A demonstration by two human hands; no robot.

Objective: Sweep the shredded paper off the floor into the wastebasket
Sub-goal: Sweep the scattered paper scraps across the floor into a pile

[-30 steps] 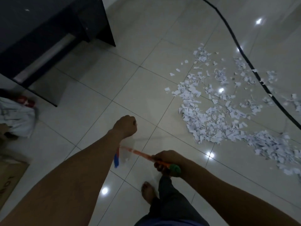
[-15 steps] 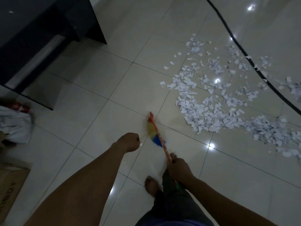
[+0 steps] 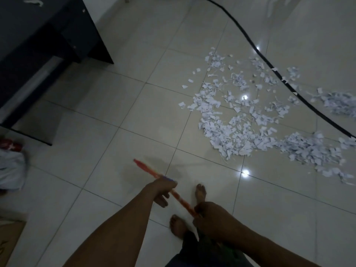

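Orange broom handle runs diagonally, tip up-left, w/ left hand & right hand both gripping it.

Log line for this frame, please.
stage: pre-sweep | hands: left and right grip broom handle | paper: unswept, scattered on floor

floor: glossy pale tiles | shredded paper scattered right | black cable crossing it
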